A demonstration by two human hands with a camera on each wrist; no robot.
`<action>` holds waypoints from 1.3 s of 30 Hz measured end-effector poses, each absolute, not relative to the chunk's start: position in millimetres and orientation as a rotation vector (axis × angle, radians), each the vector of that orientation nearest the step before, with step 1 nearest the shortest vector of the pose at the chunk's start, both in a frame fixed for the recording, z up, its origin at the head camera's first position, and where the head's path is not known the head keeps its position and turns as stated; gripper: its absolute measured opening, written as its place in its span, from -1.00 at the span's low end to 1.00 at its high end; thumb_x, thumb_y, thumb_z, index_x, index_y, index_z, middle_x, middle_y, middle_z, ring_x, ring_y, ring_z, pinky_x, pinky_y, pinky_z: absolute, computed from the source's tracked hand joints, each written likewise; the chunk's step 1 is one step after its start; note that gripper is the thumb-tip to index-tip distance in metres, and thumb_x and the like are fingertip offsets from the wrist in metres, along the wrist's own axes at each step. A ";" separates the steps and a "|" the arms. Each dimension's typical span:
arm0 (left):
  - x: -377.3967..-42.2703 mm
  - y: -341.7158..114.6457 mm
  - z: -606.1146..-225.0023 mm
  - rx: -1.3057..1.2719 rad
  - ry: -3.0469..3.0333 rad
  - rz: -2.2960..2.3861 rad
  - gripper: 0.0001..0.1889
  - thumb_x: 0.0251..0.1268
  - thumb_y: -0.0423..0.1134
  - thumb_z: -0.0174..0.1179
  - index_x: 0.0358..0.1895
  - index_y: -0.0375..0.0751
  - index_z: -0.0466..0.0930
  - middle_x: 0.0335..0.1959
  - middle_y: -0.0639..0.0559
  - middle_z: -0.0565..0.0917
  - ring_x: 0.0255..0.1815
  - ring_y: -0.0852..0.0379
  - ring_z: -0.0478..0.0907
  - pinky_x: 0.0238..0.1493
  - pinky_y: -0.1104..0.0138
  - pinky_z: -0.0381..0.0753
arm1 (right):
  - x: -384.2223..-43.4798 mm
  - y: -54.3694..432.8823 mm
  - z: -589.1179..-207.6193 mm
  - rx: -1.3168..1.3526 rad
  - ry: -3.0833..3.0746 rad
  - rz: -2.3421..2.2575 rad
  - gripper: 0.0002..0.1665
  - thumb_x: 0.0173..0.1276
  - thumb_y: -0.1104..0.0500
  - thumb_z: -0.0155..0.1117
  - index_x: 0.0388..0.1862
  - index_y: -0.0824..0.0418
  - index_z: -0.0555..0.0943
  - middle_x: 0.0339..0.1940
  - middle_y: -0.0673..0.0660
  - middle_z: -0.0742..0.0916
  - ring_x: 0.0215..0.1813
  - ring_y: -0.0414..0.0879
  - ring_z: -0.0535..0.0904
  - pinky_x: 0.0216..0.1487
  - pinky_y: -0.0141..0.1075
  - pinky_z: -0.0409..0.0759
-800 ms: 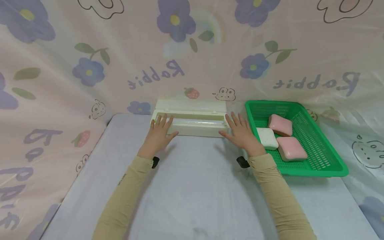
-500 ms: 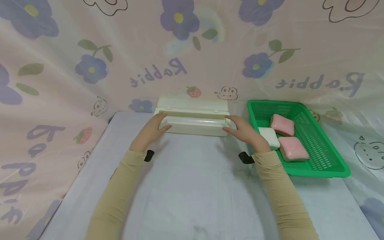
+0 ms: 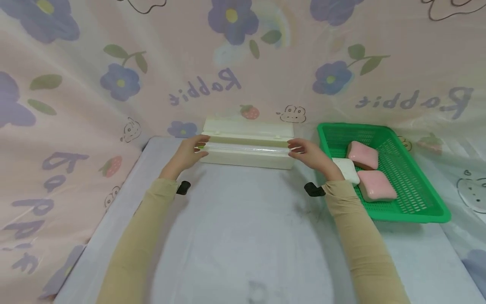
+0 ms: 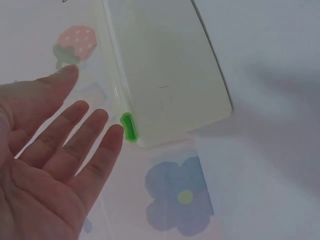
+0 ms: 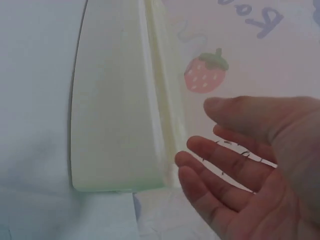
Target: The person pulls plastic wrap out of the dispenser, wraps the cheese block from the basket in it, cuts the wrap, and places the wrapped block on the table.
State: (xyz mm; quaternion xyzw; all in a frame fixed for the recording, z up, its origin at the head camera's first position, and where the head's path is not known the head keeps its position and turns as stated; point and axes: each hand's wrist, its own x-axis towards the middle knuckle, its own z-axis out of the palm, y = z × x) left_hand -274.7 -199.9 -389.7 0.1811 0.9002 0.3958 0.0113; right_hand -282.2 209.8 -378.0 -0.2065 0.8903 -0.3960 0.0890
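A cream cling film dispenser [image 3: 247, 160] lies at the back of the table, its lid [image 3: 248, 126] raised against the curtain. A shiny, clear strip [image 3: 247, 147] runs along its opening. At the dispenser's left end is my left hand [image 3: 184, 155], thumb apart from the loosely bent fingers. The left wrist view has those fingertips close by a small green slider [image 4: 129, 127] at the box's corner. My right hand [image 3: 315, 157] is at the other end, and in the right wrist view its relaxed fingers [image 5: 220, 165] come right up to the box's edge with nothing gripped.
A green plastic basket [image 3: 421, 181] stands to the right, near my right forearm. Inside are two pink blocks [image 3: 376, 185] and a white block [image 3: 346, 169]. A flowered curtain [image 3: 265, 63] hangs directly behind the dispenser, over the white table [image 3: 243, 236].
Both hands have gone from spread flat over the dispenser's ends to bent fingers at its sides, the left moving outward. The view has tipped slightly, and the dispenser stays in place.
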 end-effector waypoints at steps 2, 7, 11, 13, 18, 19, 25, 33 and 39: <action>-278.8 -198.8 -389.5 0.533 2.782 1.298 -0.44 0.29 -0.44 0.21 0.35 -0.29 0.29 0.28 -0.21 0.42 0.27 -0.15 0.37 0.22 0.10 0.46 | -286.1 211.0 -378.7 -0.583 2.645 -1.213 -0.48 0.46 0.26 0.12 0.33 0.41 0.33 0.21 0.42 0.49 0.22 0.27 0.42 0.20 0.09 0.44; -287.0 -198.0 -389.5 0.495 2.733 1.364 -0.47 0.29 -0.43 0.21 0.32 -0.26 0.34 0.27 -0.16 0.43 0.27 -0.09 0.38 0.20 0.15 0.48 | -296.9 211.5 -384.1 -0.542 2.665 -1.267 -0.53 0.44 0.29 0.13 0.28 0.42 0.38 0.16 0.41 0.54 0.18 0.25 0.47 0.16 0.06 0.47; -292.1 -198.4 -390.0 0.491 2.702 1.360 -0.47 0.29 -0.44 0.20 0.33 -0.30 0.33 0.28 -0.18 0.43 0.27 -0.11 0.38 0.21 0.14 0.47 | -305.2 208.9 -389.4 -0.558 2.662 -1.304 -0.55 0.40 0.31 0.17 0.23 0.45 0.44 0.10 0.40 0.59 0.12 0.25 0.52 0.12 0.04 0.51; -294.4 -197.4 -389.9 0.495 2.692 1.354 -0.47 0.29 -0.45 0.19 0.33 -0.31 0.33 0.27 -0.20 0.43 0.27 -0.12 0.37 0.23 0.13 0.45 | -308.7 207.0 -391.4 -0.567 2.656 -1.302 -0.55 0.39 0.31 0.19 0.21 0.45 0.45 0.09 0.40 0.59 0.10 0.25 0.53 0.10 0.02 0.52; -299.7 -191.5 -388.7 0.515 2.686 1.332 -0.48 0.30 -0.46 0.18 0.33 -0.31 0.33 0.27 -0.21 0.43 0.27 -0.13 0.37 0.26 0.11 0.42 | -312.3 203.1 -393.7 -0.555 2.654 -1.272 -0.56 0.38 0.32 0.20 0.19 0.45 0.47 0.09 0.37 0.60 0.08 0.22 0.54 0.06 0.00 0.55; -300.3 -190.0 -388.5 0.514 2.686 1.328 -0.48 0.30 -0.46 0.18 0.33 -0.30 0.34 0.26 -0.21 0.44 0.27 -0.13 0.38 0.25 0.11 0.42 | -312.1 202.4 -393.8 -0.548 2.655 -1.265 -0.57 0.37 0.31 0.21 0.19 0.45 0.47 0.08 0.35 0.61 0.08 0.21 0.54 0.05 -0.01 0.55; -304.3 -185.5 -392.2 0.511 2.706 1.276 -0.52 0.32 -0.51 0.14 0.30 -0.38 0.35 0.22 -0.26 0.47 0.21 -0.17 0.43 0.21 0.11 0.47 | -314.2 199.5 -398.4 -0.495 2.684 -1.202 -0.58 0.37 0.25 0.25 0.15 0.42 0.53 0.05 0.30 0.63 0.03 0.15 0.55 0.00 -0.07 0.57; -306.1 -190.0 -397.9 0.500 2.728 1.267 -0.55 0.31 -0.57 0.09 0.27 -0.46 0.35 0.17 -0.32 0.49 0.16 -0.20 0.46 0.18 0.09 0.49 | -316.5 194.8 -399.8 -0.468 2.724 -1.118 -0.67 0.37 0.23 0.25 0.05 0.37 0.61 -0.03 0.27 0.66 -0.05 0.09 0.55 -0.07 -0.12 0.56; -307.2 -194.2 -400.7 0.432 2.740 1.296 -0.58 0.33 -0.57 0.07 0.24 -0.47 0.38 0.08 -0.31 0.55 0.11 -0.16 0.49 0.16 0.13 0.51 | -316.5 190.7 -399.7 -0.425 2.717 -1.094 -0.70 0.38 0.23 0.24 0.03 0.34 0.63 -0.06 0.24 0.66 -0.08 0.04 0.53 -0.11 -0.18 0.56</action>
